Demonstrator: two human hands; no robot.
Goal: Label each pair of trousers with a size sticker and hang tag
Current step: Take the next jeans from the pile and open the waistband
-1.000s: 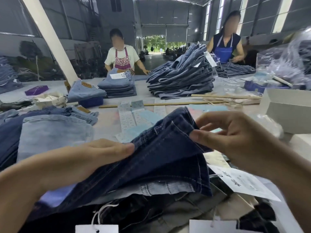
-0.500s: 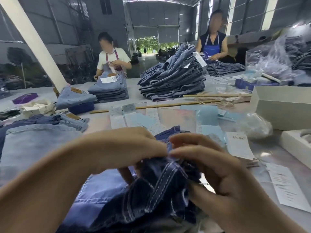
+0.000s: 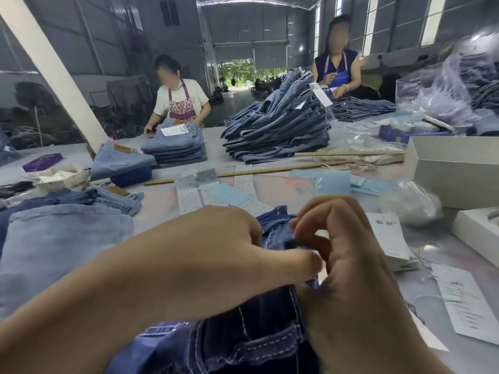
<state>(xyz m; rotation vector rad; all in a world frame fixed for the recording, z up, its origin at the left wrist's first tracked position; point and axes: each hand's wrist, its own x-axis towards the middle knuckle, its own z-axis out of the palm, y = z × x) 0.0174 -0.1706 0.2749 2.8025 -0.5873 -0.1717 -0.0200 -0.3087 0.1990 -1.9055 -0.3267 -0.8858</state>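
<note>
1. Dark jeans [image 3: 259, 338] lie bunched on the table [image 3: 159, 211] directly before the person, waistband uppermost.
2. Left hand [image 3: 232, 255] pinches a fold of denim; right hand [image 3: 348, 265] curls its fingers onto the same fold.
3. Judged step: fixing a tag at the waistband; keep the fold taut and thin.
4. Hang tags [image 3: 388, 236] lie just right; sticker strips [image 3: 189, 195] beyond.

Dark navy trousers [image 3: 259, 333], pale contrast stitching; hang tags [image 3: 391, 238] white, seemingly.

dark trousers [image 3: 259, 344], bunched, white-stitched, pinched
</note>
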